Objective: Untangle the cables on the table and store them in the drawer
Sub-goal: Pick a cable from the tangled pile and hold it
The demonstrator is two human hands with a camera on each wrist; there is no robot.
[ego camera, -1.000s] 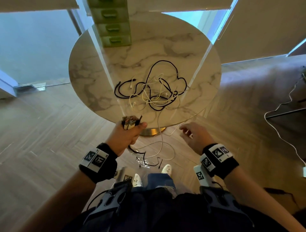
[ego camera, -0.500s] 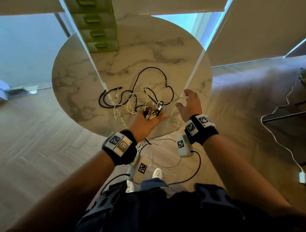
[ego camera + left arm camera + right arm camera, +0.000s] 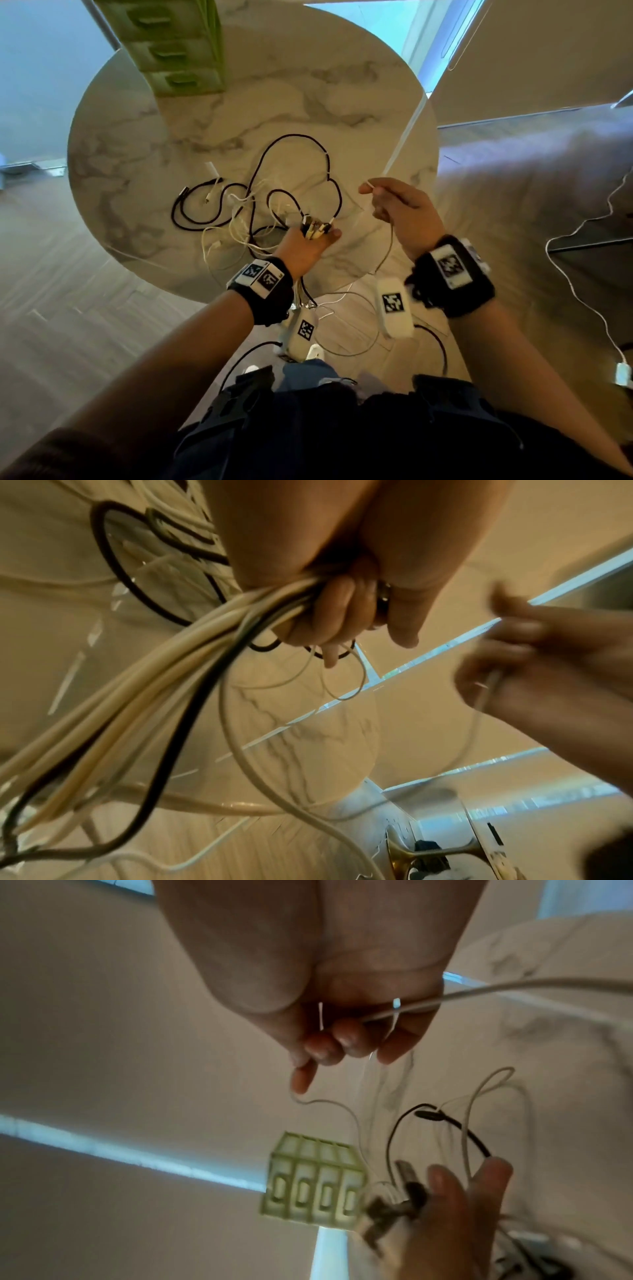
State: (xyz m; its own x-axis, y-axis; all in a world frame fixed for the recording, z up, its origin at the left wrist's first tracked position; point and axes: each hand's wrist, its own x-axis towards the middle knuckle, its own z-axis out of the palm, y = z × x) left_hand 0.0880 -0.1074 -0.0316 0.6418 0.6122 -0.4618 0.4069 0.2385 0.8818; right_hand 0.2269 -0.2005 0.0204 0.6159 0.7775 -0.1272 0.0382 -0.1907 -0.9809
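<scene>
A tangle of black and white cables (image 3: 260, 205) lies on the round marble table (image 3: 137, 192). My left hand (image 3: 305, 245) grips a bundle of cable ends (image 3: 315, 228), plugs sticking up; their tails (image 3: 164, 685) hang off the table's near edge. My right hand (image 3: 400, 209) is raised to the right of the tangle and pinches a thin white cable (image 3: 479, 991) near its plug (image 3: 371, 186). That cable droops past my wrist toward the floor. A green drawer unit (image 3: 178, 44) with closed drawers stands at the table's far left, also in the right wrist view (image 3: 311, 1185).
Loops of white cable (image 3: 346, 329) lie on the wooden floor below the table edge near my feet. Another white cable (image 3: 579, 284) runs over the floor at the right to a charger. A grey sofa (image 3: 534, 178) is at the right.
My left hand went from below the table edge onto the tangle with its bundle. My right hand reached in, took a white cable end and lifted it.
</scene>
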